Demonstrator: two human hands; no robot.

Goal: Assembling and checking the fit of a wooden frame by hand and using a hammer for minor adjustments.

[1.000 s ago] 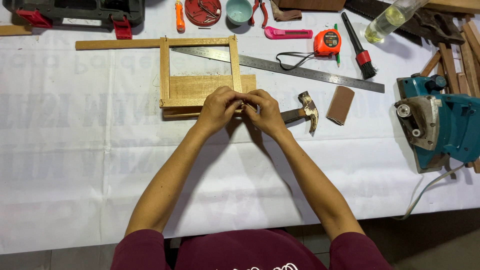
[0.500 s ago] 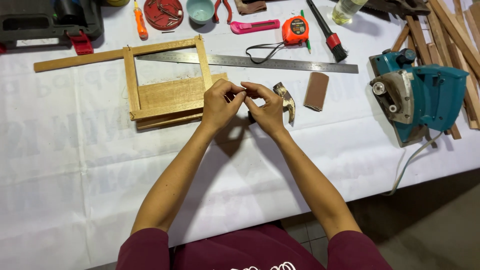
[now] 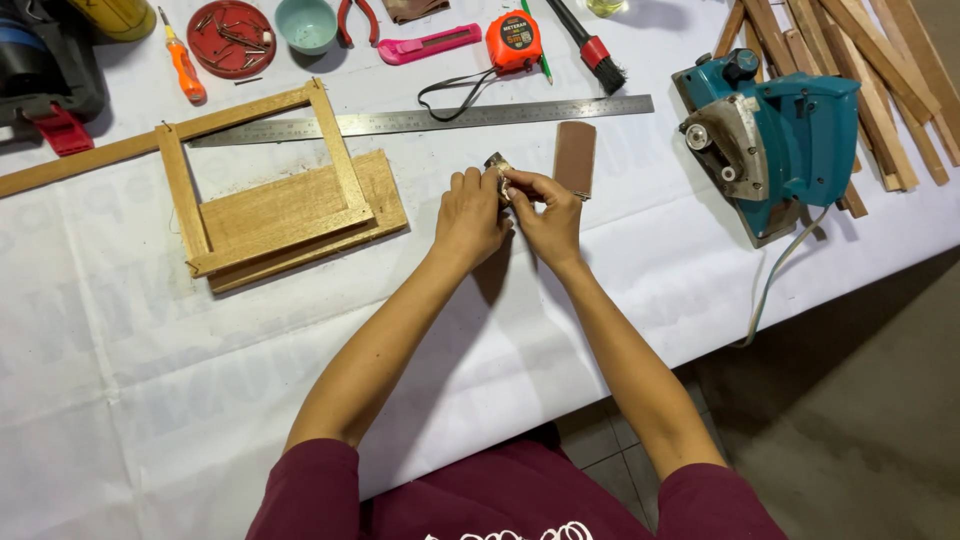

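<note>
Metal glints between my fingertips: a small object (image 3: 498, 166), mostly hidden by the two hands, so I cannot tell its long axis or which way it points. It sits above the middle of the tabletop, nearer the far edge than the near one. My left hand (image 3: 470, 213) curls around it from the left, fingers folded, thumb pressed up against it. My right hand (image 3: 545, 212) closes on it from the right, thumb and forefinger pinching. Both forearms run up from the near edge and converge, wrists almost touching. Just beside the right hand lies a brown sanding block (image 3: 575, 158), upright on its long axis. Beyond it a steel ruler (image 3: 420, 121) lies parallel to the far edge. A wooden frame (image 3: 265, 185) rests on a board toward the left edge, a teal power planer (image 3: 775, 140) toward the right edge
</note>
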